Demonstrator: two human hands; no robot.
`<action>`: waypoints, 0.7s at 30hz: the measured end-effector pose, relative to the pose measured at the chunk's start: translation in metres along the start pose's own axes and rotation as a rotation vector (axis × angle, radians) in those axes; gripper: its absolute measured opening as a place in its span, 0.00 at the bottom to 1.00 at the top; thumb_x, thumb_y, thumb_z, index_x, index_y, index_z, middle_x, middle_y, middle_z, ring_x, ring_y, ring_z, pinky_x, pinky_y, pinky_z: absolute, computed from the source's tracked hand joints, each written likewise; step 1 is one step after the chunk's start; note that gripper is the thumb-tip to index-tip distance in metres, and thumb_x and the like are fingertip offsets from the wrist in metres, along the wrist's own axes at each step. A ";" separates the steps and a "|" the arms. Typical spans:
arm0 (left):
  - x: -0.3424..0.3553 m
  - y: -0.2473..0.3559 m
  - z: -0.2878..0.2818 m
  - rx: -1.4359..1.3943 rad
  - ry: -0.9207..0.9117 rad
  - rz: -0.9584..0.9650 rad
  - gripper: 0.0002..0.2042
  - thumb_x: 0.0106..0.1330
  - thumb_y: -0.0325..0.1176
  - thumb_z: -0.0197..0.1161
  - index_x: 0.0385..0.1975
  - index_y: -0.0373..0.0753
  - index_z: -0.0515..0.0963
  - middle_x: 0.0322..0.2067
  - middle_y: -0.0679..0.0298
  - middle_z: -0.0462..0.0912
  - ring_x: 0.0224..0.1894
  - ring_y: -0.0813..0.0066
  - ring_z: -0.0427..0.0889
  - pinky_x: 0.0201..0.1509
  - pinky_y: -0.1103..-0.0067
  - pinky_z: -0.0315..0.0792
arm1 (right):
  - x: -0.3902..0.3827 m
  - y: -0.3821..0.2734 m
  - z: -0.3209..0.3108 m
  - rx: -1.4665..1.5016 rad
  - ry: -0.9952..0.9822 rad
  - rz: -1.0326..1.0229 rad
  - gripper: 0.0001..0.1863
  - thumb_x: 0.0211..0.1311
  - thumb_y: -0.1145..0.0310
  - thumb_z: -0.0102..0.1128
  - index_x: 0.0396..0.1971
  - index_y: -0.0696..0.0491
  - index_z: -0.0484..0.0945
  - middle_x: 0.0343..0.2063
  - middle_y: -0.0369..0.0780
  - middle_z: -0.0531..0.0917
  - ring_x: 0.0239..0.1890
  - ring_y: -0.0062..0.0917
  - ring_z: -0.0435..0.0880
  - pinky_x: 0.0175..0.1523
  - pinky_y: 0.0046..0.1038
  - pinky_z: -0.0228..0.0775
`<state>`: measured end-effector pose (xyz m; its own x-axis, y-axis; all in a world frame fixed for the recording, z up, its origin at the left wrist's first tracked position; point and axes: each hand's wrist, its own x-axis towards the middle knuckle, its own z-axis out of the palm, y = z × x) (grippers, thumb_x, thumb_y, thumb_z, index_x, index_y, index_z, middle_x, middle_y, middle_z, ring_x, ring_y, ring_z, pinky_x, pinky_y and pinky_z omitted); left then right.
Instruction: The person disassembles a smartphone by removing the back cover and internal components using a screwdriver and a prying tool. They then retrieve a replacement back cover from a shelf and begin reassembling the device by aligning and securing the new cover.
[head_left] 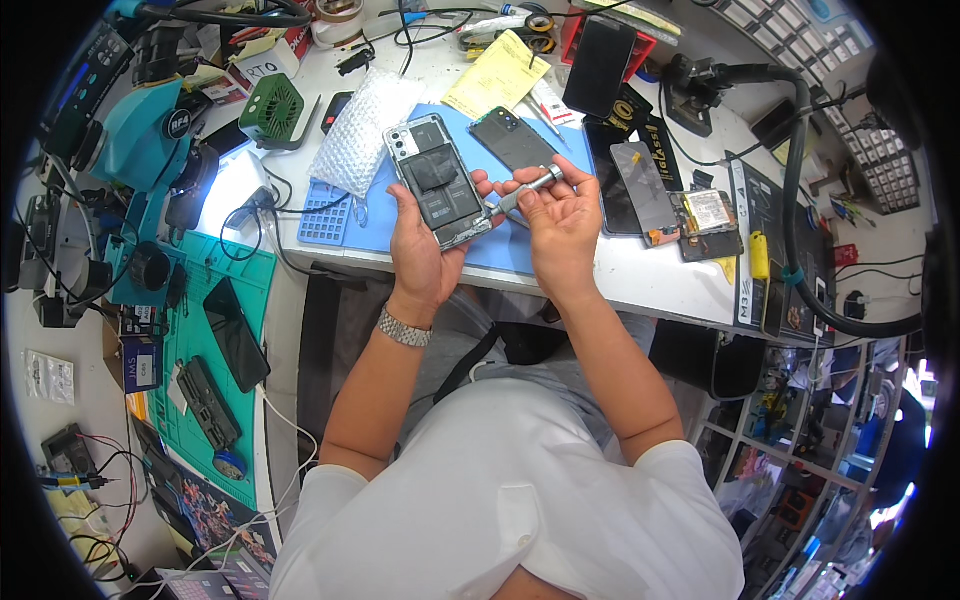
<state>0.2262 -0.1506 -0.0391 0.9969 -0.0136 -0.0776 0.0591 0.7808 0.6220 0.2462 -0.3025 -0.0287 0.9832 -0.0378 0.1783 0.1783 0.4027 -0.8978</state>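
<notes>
My left hand (418,245) grips an opened phone (437,180) with its back cover off, inner boards and black battery showing, held above the blue work mat (380,215). My right hand (562,218) holds a grey metal screwdriver (528,187) whose tip points at the phone's lower right edge. A metal watch (404,328) sits on my left wrist. A dark grey back cover (512,138) lies on the mat just behind the hands.
A bubble-wrap bag (362,128), small green fan (272,104), yellow paper (497,72) and a dark phone screen (640,185) lie on the white bench. A teal microscope (150,150) stands left; a green mat (215,340) holds a phone and tools. A black hose (795,190) curves right.
</notes>
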 end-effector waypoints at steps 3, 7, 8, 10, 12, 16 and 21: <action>0.000 0.001 0.001 0.016 -0.002 0.006 0.39 0.81 0.66 0.25 0.71 0.38 0.65 0.61 0.49 0.79 0.63 0.58 0.82 0.62 0.56 0.83 | 0.001 0.001 -0.001 0.002 -0.003 0.000 0.30 0.71 0.90 0.53 0.67 0.60 0.53 0.52 0.54 0.78 0.53 0.36 0.87 0.61 0.33 0.82; 0.000 0.000 -0.001 0.007 -0.006 0.001 0.39 0.81 0.66 0.25 0.71 0.38 0.65 0.61 0.49 0.79 0.63 0.58 0.82 0.62 0.56 0.83 | 0.001 0.001 0.000 0.009 0.001 0.004 0.30 0.71 0.90 0.53 0.67 0.60 0.53 0.52 0.54 0.78 0.53 0.36 0.87 0.60 0.33 0.82; 0.000 0.001 0.000 0.005 -0.007 0.001 0.39 0.81 0.66 0.25 0.71 0.38 0.65 0.61 0.49 0.79 0.63 0.58 0.82 0.62 0.56 0.83 | 0.000 0.001 0.000 0.010 0.001 0.003 0.30 0.71 0.90 0.53 0.67 0.60 0.53 0.52 0.54 0.78 0.52 0.36 0.87 0.60 0.33 0.82; 0.000 0.000 -0.001 0.000 -0.009 0.002 0.39 0.81 0.66 0.25 0.71 0.38 0.65 0.61 0.49 0.79 0.63 0.58 0.82 0.62 0.56 0.83 | 0.000 0.001 0.001 0.010 0.005 0.002 0.29 0.71 0.90 0.52 0.67 0.60 0.53 0.52 0.54 0.78 0.52 0.36 0.87 0.60 0.33 0.82; 0.001 0.000 -0.001 -0.003 -0.011 0.007 0.39 0.81 0.66 0.25 0.72 0.38 0.64 0.61 0.49 0.79 0.63 0.58 0.82 0.62 0.56 0.83 | 0.000 0.001 0.000 0.007 0.006 -0.008 0.29 0.72 0.89 0.53 0.67 0.61 0.54 0.52 0.54 0.79 0.53 0.36 0.87 0.61 0.34 0.82; 0.000 0.001 0.000 -0.010 -0.004 0.003 0.38 0.82 0.65 0.25 0.72 0.39 0.64 0.61 0.49 0.79 0.63 0.58 0.82 0.62 0.56 0.83 | -0.001 0.001 -0.001 0.000 0.001 -0.030 0.27 0.73 0.87 0.54 0.66 0.62 0.55 0.52 0.53 0.79 0.54 0.37 0.87 0.63 0.35 0.82; 0.000 0.000 -0.001 -0.008 -0.002 0.007 0.38 0.82 0.65 0.25 0.72 0.39 0.65 0.62 0.49 0.79 0.63 0.58 0.81 0.62 0.56 0.83 | -0.002 0.001 -0.002 0.003 -0.004 -0.045 0.28 0.72 0.88 0.54 0.66 0.61 0.55 0.52 0.53 0.79 0.54 0.37 0.87 0.62 0.36 0.82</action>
<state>0.2262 -0.1502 -0.0396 0.9974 -0.0095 -0.0711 0.0514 0.7858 0.6163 0.2447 -0.3036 -0.0306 0.9741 -0.0521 0.2203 0.2223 0.4037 -0.8875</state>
